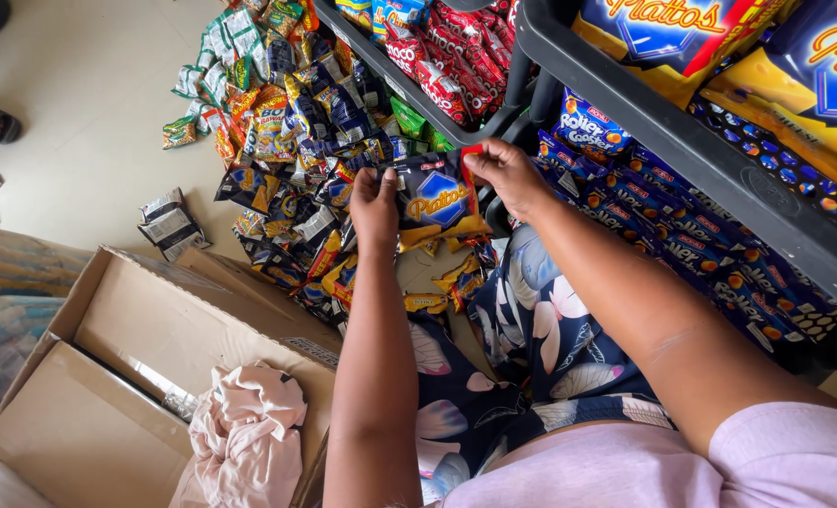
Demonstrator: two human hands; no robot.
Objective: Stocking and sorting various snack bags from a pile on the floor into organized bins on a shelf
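Centre frame, the left hand (374, 201) and right hand (505, 175) each pinch a top corner of a dark snack packet (440, 199) — stretched flat, face up — above the snack pile (291, 132) on the floor.

Held packet: we grip a dark blue and yellow snack packet (440, 199) by its top corners, left hand (374, 209) and right hand (510, 176).
Floor heap: our mixed pile of small packets (291, 132), green, orange, blue.
Upper shelf: red packets (446, 56) in a row.
Right shelf: large blue and yellow bags (795, 85).
Below it: blue packets (682, 235) stacked.
Near left: open cardboard box (145, 348).
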